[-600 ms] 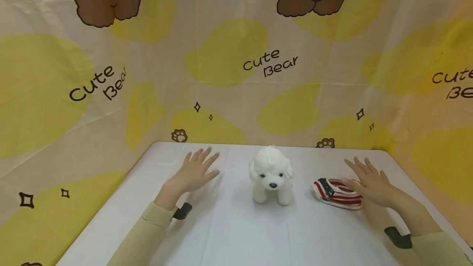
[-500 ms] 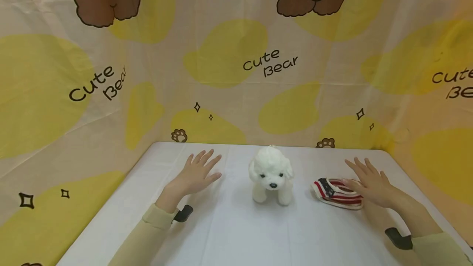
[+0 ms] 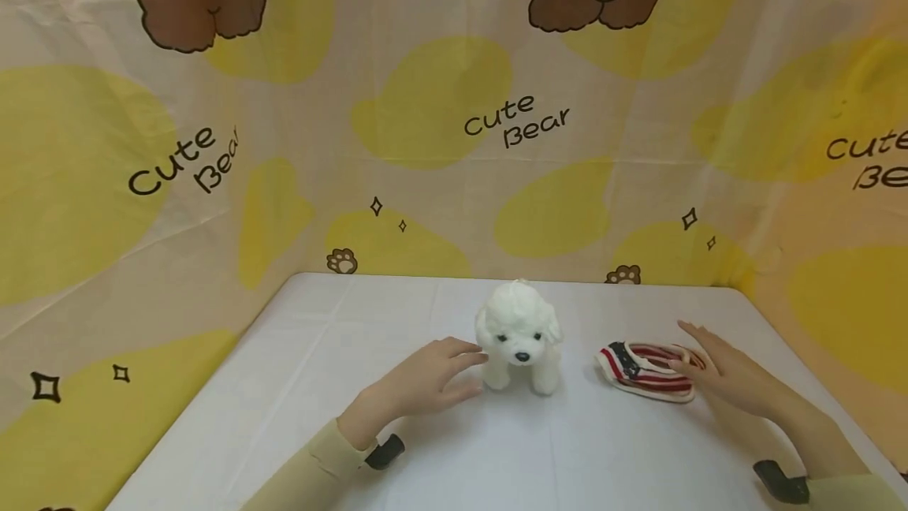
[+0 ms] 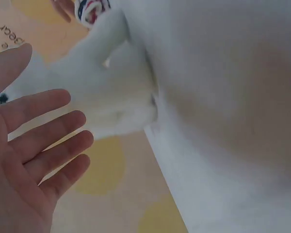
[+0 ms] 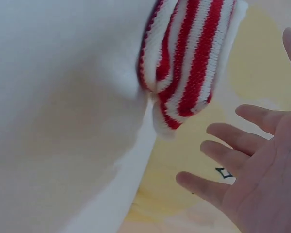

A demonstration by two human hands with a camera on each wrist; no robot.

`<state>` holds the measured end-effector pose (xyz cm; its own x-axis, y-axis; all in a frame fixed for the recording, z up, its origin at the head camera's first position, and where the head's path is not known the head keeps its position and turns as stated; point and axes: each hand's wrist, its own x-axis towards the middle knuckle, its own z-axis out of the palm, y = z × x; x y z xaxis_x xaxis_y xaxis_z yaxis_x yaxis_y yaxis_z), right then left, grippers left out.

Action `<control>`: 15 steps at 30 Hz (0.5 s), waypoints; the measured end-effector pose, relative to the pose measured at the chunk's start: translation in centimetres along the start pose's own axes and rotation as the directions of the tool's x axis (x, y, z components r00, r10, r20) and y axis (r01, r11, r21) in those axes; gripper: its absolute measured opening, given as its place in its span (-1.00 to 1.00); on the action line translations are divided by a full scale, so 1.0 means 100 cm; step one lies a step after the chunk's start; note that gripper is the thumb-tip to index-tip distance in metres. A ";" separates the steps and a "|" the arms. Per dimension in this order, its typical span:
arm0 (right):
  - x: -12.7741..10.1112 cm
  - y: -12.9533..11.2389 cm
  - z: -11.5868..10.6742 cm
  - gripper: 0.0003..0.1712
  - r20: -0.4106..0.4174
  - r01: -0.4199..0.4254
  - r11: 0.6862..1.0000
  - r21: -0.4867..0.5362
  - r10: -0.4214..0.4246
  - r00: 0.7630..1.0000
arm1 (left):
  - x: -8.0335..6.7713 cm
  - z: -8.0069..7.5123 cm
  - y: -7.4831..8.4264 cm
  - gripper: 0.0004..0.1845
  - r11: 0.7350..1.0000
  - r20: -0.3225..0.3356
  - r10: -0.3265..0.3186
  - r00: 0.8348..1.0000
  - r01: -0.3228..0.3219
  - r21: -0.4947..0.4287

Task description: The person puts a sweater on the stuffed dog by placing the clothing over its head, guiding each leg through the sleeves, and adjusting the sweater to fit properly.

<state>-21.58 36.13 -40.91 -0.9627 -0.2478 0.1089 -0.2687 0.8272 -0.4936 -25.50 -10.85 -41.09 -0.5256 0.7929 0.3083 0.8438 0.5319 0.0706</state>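
Two hands work over a white table [image 3: 298, 385], and behind it hangs a big cloth backdrop [image 3: 440, 101] with yellow patches, brown bears and the words "Cute Bear". We go now from the larger things to the smaller ones.

The white plush dog [image 3: 519, 335] stands upright near the middle of the table, closer to the far edge. Its face and black nose point toward us, so its body runs from front to back, away from the camera. In the left wrist view we see the plush dog [image 4: 104, 92] as a pale fluffy shape just beyond the fingers.

The striped knitted garment [image 3: 647, 370] lies flat to the right of the dog, apart from it. Its long axis goes left to right; the dark part with stars is at the left end, the red and white stripes run along its length. In the right wrist view the garment [image 5: 191, 63] shows its red and white ribs clearly.

Our left hand [image 3: 424, 378] reaches to the dog from the left, fingers spread and relaxed; the fingertips are at the dog's side, but we cannot tell if they touch it. It holds nothing.

Our right hand [image 3: 731, 373] is at the right end of the garment, fingers straight and apart, gripping nothing; whether it touches the garment is not clear.
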 end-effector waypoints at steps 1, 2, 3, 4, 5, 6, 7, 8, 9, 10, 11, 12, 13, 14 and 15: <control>-0.001 0.001 0.000 -0.10 -0.003 -0.003 1.000 -0.016 0.003 1.000 | 0.005 0.003 0.005 -0.54 0.999 -0.006 0.040 0.999 -0.040 -0.007; -0.003 0.003 0.001 -0.09 -0.009 -0.004 1.000 -0.028 0.004 1.000 | 0.010 0.006 0.010 -0.55 0.997 -0.010 0.074 0.997 -0.074 -0.011; -0.004 0.004 0.001 -0.09 -0.013 -0.002 0.999 -0.034 0.002 1.000 | 0.015 0.008 0.015 -0.56 0.994 -0.012 0.104 0.994 -0.105 -0.011; -0.006 0.006 0.001 -0.09 -0.019 0.000 0.999 -0.037 0.000 1.000 | 0.021 0.011 0.020 -0.56 0.991 -0.012 0.129 0.992 -0.130 -0.013; -0.007 0.007 0.001 -0.09 -0.025 0.000 0.999 -0.037 -0.001 1.000 | 0.026 0.013 0.025 -0.57 0.989 -0.006 0.150 0.989 -0.150 -0.014; -0.007 0.008 0.001 -0.09 -0.027 -0.001 0.999 -0.036 0.000 1.000 | 0.031 0.016 0.031 -0.57 0.986 0.003 0.166 0.986 -0.166 -0.012; -0.008 0.009 0.001 -0.10 -0.031 0.002 0.999 -0.034 -0.003 1.000 | 0.036 0.018 0.036 -0.57 0.984 0.017 0.180 0.984 -0.179 -0.016; -0.009 0.010 0.001 -0.12 -0.036 0.007 0.999 -0.032 -0.008 0.999 | 0.041 0.021 0.041 -0.58 0.981 0.027 0.194 0.981 -0.194 -0.011; -0.009 0.011 0.001 -0.14 -0.040 0.006 0.999 -0.033 -0.007 0.999 | 0.047 0.023 0.047 -0.58 0.979 0.041 0.204 0.978 -0.204 -0.002; -0.009 0.012 0.001 -0.15 -0.041 0.012 1.000 -0.029 -0.013 0.999 | 0.052 0.025 0.052 -0.58 0.977 0.052 0.210 0.976 -0.211 0.009; -0.009 0.013 0.001 -0.17 -0.040 0.016 1.000 -0.026 -0.017 0.999 | 0.058 0.027 0.057 -0.58 0.976 0.064 0.216 0.974 -0.218 0.020; -0.009 0.014 0.000 -0.19 -0.039 0.023 0.999 -0.023 -0.024 0.999 | 0.064 0.030 0.062 -0.58 0.975 0.071 0.219 0.973 -0.222 0.032; -0.009 0.014 0.000 -0.21 -0.041 0.032 0.999 -0.022 -0.033 0.999 | 0.070 0.033 0.067 -0.58 0.973 0.077 0.223 0.972 -0.227 0.046; -0.009 0.015 0.000 -0.23 -0.041 0.036 0.999 -0.024 -0.037 0.998 | 0.077 0.036 0.071 -0.58 0.973 0.083 0.220 0.972 -0.225 0.056; -0.009 0.017 0.000 -0.25 -0.038 0.040 0.999 -0.018 -0.041 0.998 | 0.083 0.038 0.075 -0.58 0.972 0.087 0.217 0.972 -0.224 0.071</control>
<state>-21.16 37.71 -41.82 -0.9514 -0.2620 0.1617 -0.3077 0.8256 -0.4730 -23.94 0.91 -41.63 -0.3371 0.9124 0.2322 0.9302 0.3608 -0.0673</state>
